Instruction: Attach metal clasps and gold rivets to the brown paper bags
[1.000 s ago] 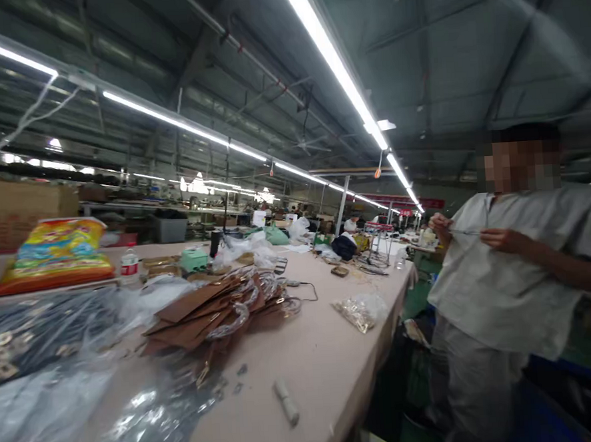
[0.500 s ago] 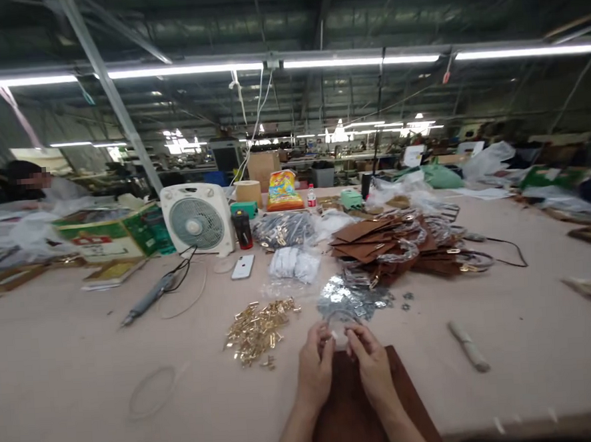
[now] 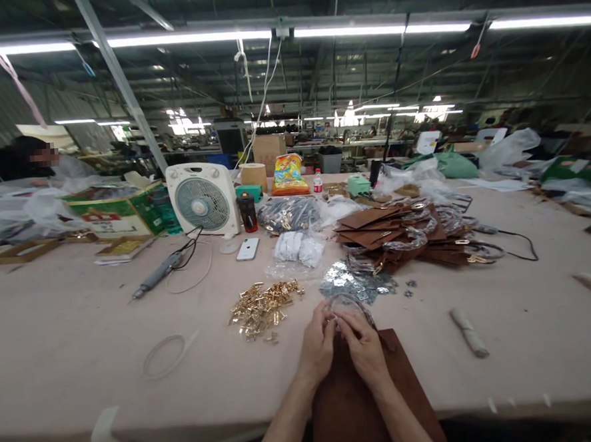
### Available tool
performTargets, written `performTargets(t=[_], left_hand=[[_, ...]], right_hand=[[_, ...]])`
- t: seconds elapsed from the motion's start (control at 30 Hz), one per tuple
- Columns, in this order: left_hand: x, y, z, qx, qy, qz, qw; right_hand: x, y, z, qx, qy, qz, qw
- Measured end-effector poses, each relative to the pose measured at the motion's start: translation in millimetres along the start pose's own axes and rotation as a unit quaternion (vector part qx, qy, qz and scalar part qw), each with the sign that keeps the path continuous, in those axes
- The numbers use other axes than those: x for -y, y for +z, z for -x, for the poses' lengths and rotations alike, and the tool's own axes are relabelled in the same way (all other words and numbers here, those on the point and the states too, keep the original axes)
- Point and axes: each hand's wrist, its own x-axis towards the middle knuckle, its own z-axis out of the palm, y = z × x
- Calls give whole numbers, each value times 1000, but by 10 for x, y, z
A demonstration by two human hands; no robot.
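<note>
My left hand and my right hand meet at the top edge of a brown bag, thumbs and fingers pinched together. Whatever small thing sits between the fingertips is hidden. The bag's handle, seemingly wrapped in clear plastic, arches just beyond my fingers. The bag lies flat beneath both forearms, reaching past the table's near edge. To the left of my hands is a heap of small gold metal fittings. Just beyond the handle lies a pile of flat silver metal pieces.
Stacked brown bags with wrapped handles lie at back right. A rolled cloth-like bundle is at right, a coiled clear strip at left. Farther left are a corded electric screwdriver, a phone and a fan. Another person sits far left.
My hands have come closer together, their fingertips now meeting at the bag's top edge. The view has tilted down slightly, showing more of the table's near edge.
</note>
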Motion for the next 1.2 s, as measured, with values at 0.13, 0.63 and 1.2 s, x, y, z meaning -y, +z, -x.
performTargets(t=[0.13,0.63,1.2], left_hand=[[26,-5,-4,-5,-9,-7,1000],[6,60,18,-63,44,-127,989],[-20,50,-2,-65,38,-125,989]], right_hand=[[1,23,7,11,-43,55,997],[-63,-47,-15,-20,28,49,998],[-20,-49,-48,-40,44,40,997]])
